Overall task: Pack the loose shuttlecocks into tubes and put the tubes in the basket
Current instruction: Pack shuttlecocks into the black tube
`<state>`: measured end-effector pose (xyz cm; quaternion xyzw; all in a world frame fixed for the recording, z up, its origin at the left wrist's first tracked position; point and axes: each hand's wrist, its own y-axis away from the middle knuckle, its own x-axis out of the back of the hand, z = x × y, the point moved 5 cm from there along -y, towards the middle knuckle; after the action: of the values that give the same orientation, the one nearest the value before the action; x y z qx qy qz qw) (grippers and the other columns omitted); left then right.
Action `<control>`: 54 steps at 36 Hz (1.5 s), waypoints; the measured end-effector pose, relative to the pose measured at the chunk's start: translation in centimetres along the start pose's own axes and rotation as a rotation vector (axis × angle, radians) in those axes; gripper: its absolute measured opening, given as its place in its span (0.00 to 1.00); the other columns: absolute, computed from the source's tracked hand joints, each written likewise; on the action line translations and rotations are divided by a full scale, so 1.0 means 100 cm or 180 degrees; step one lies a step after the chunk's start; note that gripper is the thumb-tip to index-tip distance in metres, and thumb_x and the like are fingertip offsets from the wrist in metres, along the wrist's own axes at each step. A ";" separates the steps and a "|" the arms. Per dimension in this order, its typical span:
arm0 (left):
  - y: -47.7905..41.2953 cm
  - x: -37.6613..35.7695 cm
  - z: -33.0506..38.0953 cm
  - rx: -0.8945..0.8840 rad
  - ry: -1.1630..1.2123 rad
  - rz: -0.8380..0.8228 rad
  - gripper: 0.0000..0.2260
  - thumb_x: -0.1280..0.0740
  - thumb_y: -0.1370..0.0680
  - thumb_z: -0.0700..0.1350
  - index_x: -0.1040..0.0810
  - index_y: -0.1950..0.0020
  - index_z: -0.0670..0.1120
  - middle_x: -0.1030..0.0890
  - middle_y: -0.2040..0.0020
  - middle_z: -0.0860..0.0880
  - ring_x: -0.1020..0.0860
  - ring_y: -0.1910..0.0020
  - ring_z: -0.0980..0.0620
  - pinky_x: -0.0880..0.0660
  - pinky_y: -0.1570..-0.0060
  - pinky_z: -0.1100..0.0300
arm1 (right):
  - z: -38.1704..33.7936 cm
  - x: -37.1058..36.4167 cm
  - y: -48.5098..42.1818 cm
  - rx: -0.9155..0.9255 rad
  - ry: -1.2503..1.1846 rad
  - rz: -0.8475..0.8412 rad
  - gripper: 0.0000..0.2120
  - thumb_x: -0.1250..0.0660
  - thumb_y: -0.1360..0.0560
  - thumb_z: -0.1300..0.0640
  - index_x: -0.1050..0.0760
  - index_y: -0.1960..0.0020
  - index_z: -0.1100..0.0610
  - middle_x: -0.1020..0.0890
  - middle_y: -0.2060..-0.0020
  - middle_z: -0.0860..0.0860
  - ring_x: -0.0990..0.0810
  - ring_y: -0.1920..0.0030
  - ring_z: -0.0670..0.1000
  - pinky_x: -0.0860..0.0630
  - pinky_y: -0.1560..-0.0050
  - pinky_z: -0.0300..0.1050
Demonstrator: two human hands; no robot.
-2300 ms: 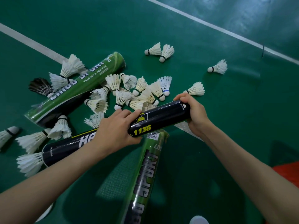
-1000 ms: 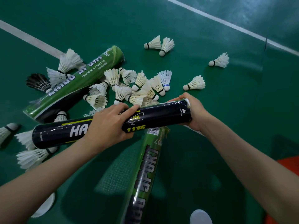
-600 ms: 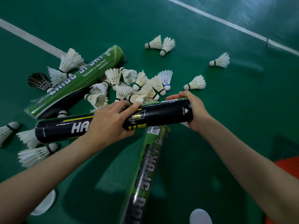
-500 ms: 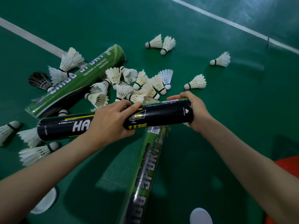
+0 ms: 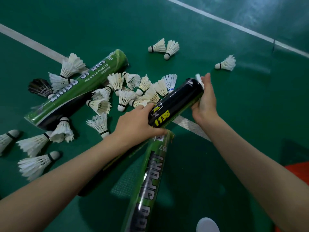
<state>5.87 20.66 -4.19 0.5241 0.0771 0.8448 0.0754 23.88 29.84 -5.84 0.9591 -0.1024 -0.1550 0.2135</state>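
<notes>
I hold a black tube (image 5: 177, 102) marked 1136 in both hands, tilted with its far end raised to the upper right. My left hand (image 5: 137, 124) wraps its middle. My right hand (image 5: 204, 99) cups the far end, where a white cap edge shows. The tube's near half runs under my left forearm. Several loose white shuttlecocks (image 5: 123, 97) lie in a pile just beyond my left hand. Two green tubes lie on the floor: one (image 5: 78, 87) at the left, one (image 5: 148, 185) pointing toward me.
More shuttlecocks lie scattered: a pair (image 5: 164, 47) at the back, one (image 5: 225, 64) at the right, several (image 5: 33, 144) at the left, one black (image 5: 40, 87). An orange-red object (image 5: 299, 171) shows at the right edge. A white cap (image 5: 207, 225) lies at the bottom. White court lines cross the green floor.
The black tube has swung from nearly level to a steep tilt, its right end up and away, its left end drawn under my left forearm. My right hand moved up with it.
</notes>
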 end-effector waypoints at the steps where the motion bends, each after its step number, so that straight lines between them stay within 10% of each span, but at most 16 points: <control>1: -0.002 0.001 0.004 0.0027 0.0138 0.0003 0.40 0.33 0.36 0.72 0.36 0.29 0.57 0.24 0.47 0.54 0.24 0.49 0.49 0.25 0.52 0.54 | -0.003 -0.002 0.001 0.0099 0.0181 -0.0012 0.21 0.38 0.24 0.37 0.26 0.40 0.51 0.19 0.46 0.51 0.21 0.43 0.52 0.23 0.43 0.53; 6: -0.005 -0.001 0.011 0.0082 0.0263 0.0006 0.39 0.34 0.37 0.74 0.32 0.33 0.54 0.21 0.49 0.55 0.23 0.52 0.50 0.23 0.52 0.52 | -0.010 -0.003 0.000 0.0339 0.0955 -0.0116 0.13 0.35 0.24 0.44 0.24 0.59 0.52 0.21 0.62 0.47 0.23 0.59 0.45 0.26 0.55 0.43; 19: 0.020 -0.001 -0.005 -0.0155 -0.0189 -0.0169 0.40 0.35 0.33 0.71 0.43 0.27 0.58 0.27 0.44 0.56 0.25 0.48 0.52 0.25 0.52 0.56 | -0.013 0.011 -0.004 0.0077 0.1416 -0.0622 0.09 0.34 0.24 0.50 0.26 0.51 0.55 0.23 0.64 0.48 0.26 0.63 0.46 0.31 0.60 0.43; 29: 0.018 0.005 -0.034 0.0232 0.1349 -0.0769 0.32 0.26 0.32 0.51 0.36 0.32 0.55 0.21 0.53 0.54 0.21 0.61 0.57 0.25 0.62 0.64 | -0.022 -0.011 0.028 0.0643 0.0962 -0.1268 0.13 0.44 0.22 0.56 0.21 0.47 0.52 0.21 0.50 0.51 0.25 0.53 0.47 0.26 0.53 0.42; 34: 0.021 0.006 -0.044 0.0181 0.1495 -0.1020 0.37 0.29 0.38 0.61 0.38 0.32 0.59 0.20 0.46 0.54 0.20 0.54 0.53 0.23 0.47 0.51 | -0.028 -0.021 0.045 0.0967 0.1202 -0.1590 0.14 0.45 0.20 0.54 0.21 0.42 0.50 0.19 0.44 0.50 0.22 0.49 0.46 0.27 0.46 0.43; 37: 0.021 0.016 -0.034 0.0030 0.1545 -0.1111 0.42 0.27 0.37 0.68 0.42 0.29 0.62 0.35 0.32 0.63 0.28 0.42 0.62 0.35 0.32 0.60 | -0.031 -0.029 0.051 0.1072 0.1231 -0.1667 0.14 0.45 0.18 0.55 0.22 0.40 0.52 0.19 0.44 0.54 0.21 0.49 0.46 0.27 0.43 0.43; 41: 0.010 0.030 -0.016 -0.0089 0.1887 -0.0862 0.32 0.27 0.40 0.68 0.34 0.40 0.65 0.21 0.48 0.56 0.20 0.57 0.60 0.21 0.51 0.60 | -0.026 -0.044 0.058 0.1100 0.1195 -0.1650 0.13 0.44 0.18 0.54 0.21 0.42 0.50 0.18 0.46 0.55 0.21 0.47 0.50 0.26 0.39 0.50; 47: -0.001 0.038 -0.002 -0.0210 0.1784 -0.0610 0.30 0.25 0.30 0.51 0.36 0.34 0.56 0.23 0.53 0.54 0.23 0.67 0.62 0.28 0.68 0.69 | -0.020 -0.028 0.046 0.1056 0.1383 -0.0989 0.09 0.38 0.21 0.52 0.23 0.43 0.50 0.21 0.47 0.44 0.23 0.44 0.46 0.26 0.39 0.49; 54: -0.002 0.027 -0.006 -0.0187 0.1364 -0.0630 0.31 0.26 0.31 0.54 0.38 0.34 0.57 0.24 0.52 0.53 0.22 0.62 0.56 0.26 0.64 0.64 | 0.050 0.028 0.013 0.0172 0.3288 -0.0929 0.16 0.39 0.21 0.45 0.29 0.39 0.55 0.23 0.44 0.49 0.25 0.41 0.51 0.28 0.44 0.46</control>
<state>4.12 21.41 -2.14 0.3203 0.1177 0.9271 0.1550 24.63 26.12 -10.27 0.9199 0.1464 0.3118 0.1875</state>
